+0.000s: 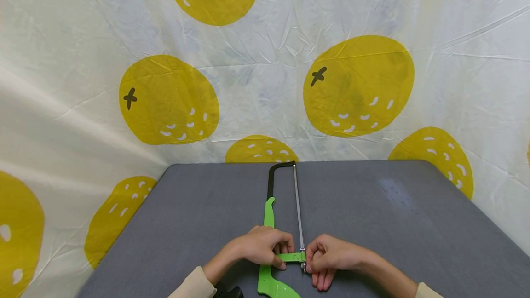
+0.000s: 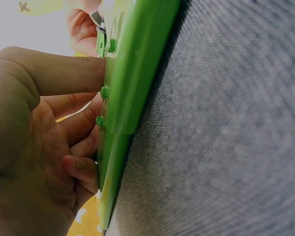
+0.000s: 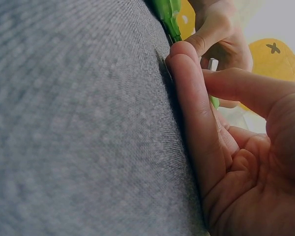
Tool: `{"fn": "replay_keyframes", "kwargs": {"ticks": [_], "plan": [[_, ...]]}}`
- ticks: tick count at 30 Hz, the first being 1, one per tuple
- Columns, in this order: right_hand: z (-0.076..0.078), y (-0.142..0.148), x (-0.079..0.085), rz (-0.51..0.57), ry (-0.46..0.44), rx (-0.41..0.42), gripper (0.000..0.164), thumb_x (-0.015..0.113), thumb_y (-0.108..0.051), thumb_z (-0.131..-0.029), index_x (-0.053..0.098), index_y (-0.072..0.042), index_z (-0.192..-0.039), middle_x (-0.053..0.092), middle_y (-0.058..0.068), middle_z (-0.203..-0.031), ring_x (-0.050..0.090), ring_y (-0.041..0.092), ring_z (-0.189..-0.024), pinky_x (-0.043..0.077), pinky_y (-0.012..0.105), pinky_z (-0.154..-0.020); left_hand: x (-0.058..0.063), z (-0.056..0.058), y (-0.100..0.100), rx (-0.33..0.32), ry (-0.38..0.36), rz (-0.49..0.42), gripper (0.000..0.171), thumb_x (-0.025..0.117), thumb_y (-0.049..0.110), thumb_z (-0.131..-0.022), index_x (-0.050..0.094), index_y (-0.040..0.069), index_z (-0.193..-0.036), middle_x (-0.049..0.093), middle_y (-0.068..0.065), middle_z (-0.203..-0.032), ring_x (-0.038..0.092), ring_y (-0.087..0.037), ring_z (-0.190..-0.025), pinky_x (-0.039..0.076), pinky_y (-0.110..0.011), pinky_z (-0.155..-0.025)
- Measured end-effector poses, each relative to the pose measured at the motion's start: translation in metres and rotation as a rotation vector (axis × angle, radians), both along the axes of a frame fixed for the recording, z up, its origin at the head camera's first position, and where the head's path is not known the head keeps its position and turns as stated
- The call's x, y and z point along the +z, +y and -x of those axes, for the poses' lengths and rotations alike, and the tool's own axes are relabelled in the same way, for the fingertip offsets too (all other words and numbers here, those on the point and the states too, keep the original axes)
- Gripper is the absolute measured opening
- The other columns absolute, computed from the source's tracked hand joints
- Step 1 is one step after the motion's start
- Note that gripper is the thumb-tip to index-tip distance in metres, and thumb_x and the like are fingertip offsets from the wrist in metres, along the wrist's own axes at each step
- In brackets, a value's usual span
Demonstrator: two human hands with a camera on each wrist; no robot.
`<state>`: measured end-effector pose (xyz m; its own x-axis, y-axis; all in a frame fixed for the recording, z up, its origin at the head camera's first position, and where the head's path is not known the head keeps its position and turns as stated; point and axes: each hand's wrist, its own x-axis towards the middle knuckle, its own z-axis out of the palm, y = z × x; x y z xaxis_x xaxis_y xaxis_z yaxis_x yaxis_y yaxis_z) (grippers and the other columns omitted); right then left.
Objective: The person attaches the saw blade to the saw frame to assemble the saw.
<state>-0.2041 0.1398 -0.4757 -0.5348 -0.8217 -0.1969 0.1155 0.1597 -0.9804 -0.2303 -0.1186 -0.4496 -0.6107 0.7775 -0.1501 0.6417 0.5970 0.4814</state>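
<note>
A hacksaw (image 1: 269,213) with a green handle and black front frame lies on the grey table, its handle toward me. Its blade (image 1: 297,201) runs along the right side, fixed at the near end to a short green crosspiece (image 1: 291,257). My left hand (image 1: 262,245) grips the green frame beside that crosspiece; the left wrist view shows thumb and fingertips against it. With thumb and fingers, my right hand (image 1: 333,255) pinches the small metal wing nut (image 1: 303,267) at the blade's near end. Those fingers partly hide the nut.
The grey table (image 1: 198,201) reaches back to a white cloth (image 1: 265,100) printed with yellow fruit. A dark object (image 1: 232,291) shows at the bottom edge by the left sleeve.
</note>
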Motion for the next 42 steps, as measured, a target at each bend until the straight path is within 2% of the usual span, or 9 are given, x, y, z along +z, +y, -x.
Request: {"fn": "replay_keyframes", "kwargs": {"ticks": [14, 18, 25, 29, 42], "plan": [[0.002, 0.001, -0.0009, 0.01, 0.0, 0.018, 0.03, 0.059, 0.001, -0.092, 0.053, 0.028, -0.104, 0.073, 0.0, -0.073, 0.072, 0.004, -0.065, 0.058, 0.022, -0.058, -0.0009, 0.0013, 0.0005, 0.001, 0.006, 0.007, 0.024, 0.084, 0.028, -0.085, 0.069, 0.032, -0.103, 0.067, 0.024, -0.083, 0.058, 0.011, -0.075, 0.044, -0.016, -0.071], [0.0019, 0.0008, -0.0004, 0.013, -0.004, 0.02, 0.025, 0.063, 0.0, -0.092, 0.058, 0.022, -0.101, 0.073, -0.001, -0.072, 0.072, 0.003, -0.065, 0.058, 0.022, -0.057, -0.0011, 0.0009, 0.0006, 0.004, 0.011, 0.008, 0.024, 0.084, 0.028, -0.085, 0.069, 0.032, -0.103, 0.067, 0.024, -0.083, 0.058, 0.011, -0.075, 0.044, -0.016, -0.071], [0.0, -0.0005, 0.0005, 0.004, -0.005, 0.008, 0.007, 0.068, -0.006, -0.094, 0.066, 0.001, -0.095, 0.073, -0.002, -0.071, 0.071, 0.002, -0.062, 0.057, 0.021, -0.055, -0.0018, 0.0001, 0.0004, 0.007, 0.017, 0.012, 0.024, 0.084, 0.027, -0.085, 0.069, 0.032, -0.103, 0.066, 0.025, -0.083, 0.058, 0.011, -0.074, 0.044, -0.016, -0.071], [-0.0006, -0.0016, 0.0014, -0.017, 0.013, -0.005, 0.007, 0.068, -0.011, -0.096, 0.065, -0.006, -0.092, 0.073, -0.002, -0.07, 0.071, 0.003, -0.06, 0.056, 0.021, -0.054, -0.002, 0.0005, 0.0002, 0.007, 0.018, 0.01, 0.024, 0.084, 0.027, -0.085, 0.069, 0.032, -0.103, 0.066, 0.025, -0.082, 0.058, 0.011, -0.075, 0.044, -0.017, -0.071], [-0.0001, -0.0016, 0.0008, -0.026, 0.026, -0.032, 0.01, 0.067, -0.013, -0.097, 0.064, -0.007, -0.091, 0.074, 0.004, -0.071, 0.072, 0.007, -0.058, 0.057, 0.024, -0.053, -0.0002, 0.0002, -0.0001, 0.013, 0.012, 0.008, 0.024, 0.084, 0.027, -0.084, 0.069, 0.032, -0.102, 0.066, 0.025, -0.083, 0.058, 0.012, -0.075, 0.044, -0.017, -0.072]]}}
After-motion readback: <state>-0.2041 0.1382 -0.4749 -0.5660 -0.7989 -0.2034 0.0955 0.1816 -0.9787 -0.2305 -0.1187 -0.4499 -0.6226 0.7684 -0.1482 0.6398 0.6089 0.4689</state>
